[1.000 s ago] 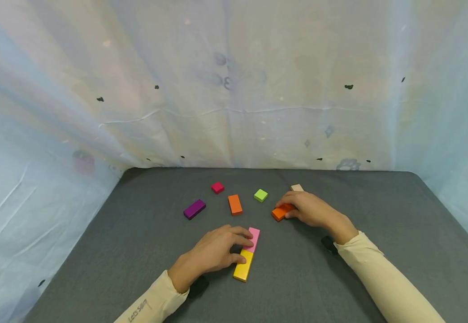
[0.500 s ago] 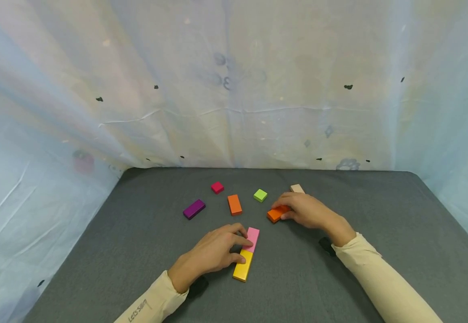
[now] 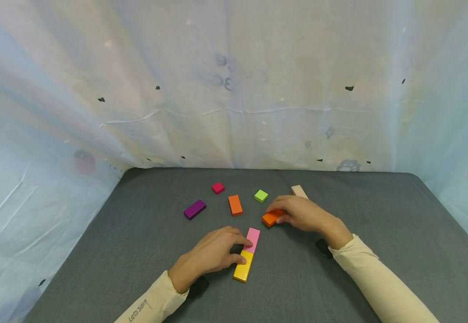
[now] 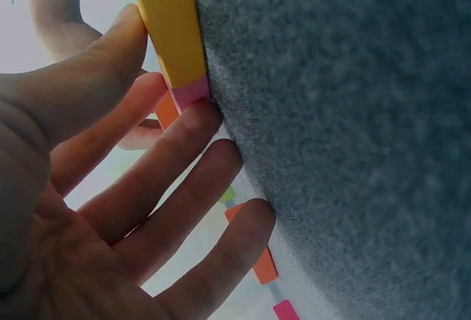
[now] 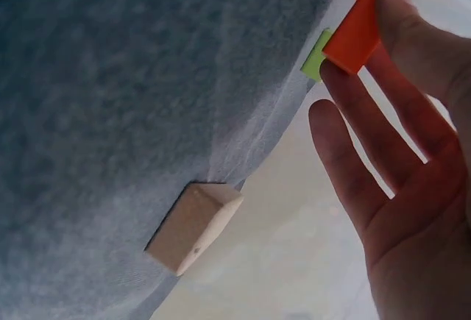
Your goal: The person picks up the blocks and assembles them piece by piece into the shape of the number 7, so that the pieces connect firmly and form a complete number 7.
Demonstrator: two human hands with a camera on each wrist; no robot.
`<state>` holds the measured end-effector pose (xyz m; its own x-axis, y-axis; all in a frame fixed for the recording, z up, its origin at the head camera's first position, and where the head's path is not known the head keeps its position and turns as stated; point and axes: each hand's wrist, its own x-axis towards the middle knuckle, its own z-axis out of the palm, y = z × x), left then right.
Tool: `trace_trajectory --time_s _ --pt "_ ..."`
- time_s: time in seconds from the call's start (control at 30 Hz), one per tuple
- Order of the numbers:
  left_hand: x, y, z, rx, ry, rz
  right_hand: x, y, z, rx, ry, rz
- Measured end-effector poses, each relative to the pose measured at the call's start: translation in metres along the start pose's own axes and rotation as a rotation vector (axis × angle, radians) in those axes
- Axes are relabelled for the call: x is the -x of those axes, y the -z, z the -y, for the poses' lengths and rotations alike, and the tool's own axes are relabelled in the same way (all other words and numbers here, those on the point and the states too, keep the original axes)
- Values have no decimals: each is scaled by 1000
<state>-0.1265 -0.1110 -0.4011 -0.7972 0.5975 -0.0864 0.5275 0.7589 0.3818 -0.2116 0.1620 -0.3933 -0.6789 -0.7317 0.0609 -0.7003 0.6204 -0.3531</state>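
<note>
In the head view my left hand [image 3: 215, 251] rests at a pair of blocks laid end to end, a pink block [image 3: 253, 237] and a yellow block [image 3: 244, 270]. The thumb touches the yellow one, while relaxed fingers reach to the pink one; the left wrist view shows the yellow block [image 4: 173, 29] beside the thumb. My right hand [image 3: 304, 213] pinches an orange block [image 3: 270, 218] between thumb and fingers, up and right of the pink block. Seen from the right wrist, the thumb lies on that orange block [image 5: 364, 33]; whether it touches the table cannot be told.
Behind the hands on the grey table [image 3: 137, 269] lie a purple block [image 3: 195, 209], a red block [image 3: 218, 188], a second orange block [image 3: 235, 205] and a green block [image 3: 261, 196]. A natural wood block [image 3: 299, 191] lies just beyond the right hand. A pale curtain [image 3: 234, 134] borders the table.
My right hand has slid the orange block left and slightly nearer, towards the pink block. More of the wood block shows now. The left hand stays almost still at the pink and yellow blocks.
</note>
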Motion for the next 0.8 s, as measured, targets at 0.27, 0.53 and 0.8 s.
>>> trace_trajectory --time_s 0.27,0.53,0.8 --pt "1 0 1 -6 -7 3 -4 -2 3 0 50 -6" --pt "2 0 2 -5 -9 10 -6 -2 8 -6 80 8" --pt "3 -1 2 2 -5 2 -11 -2 9 -9 90 22"
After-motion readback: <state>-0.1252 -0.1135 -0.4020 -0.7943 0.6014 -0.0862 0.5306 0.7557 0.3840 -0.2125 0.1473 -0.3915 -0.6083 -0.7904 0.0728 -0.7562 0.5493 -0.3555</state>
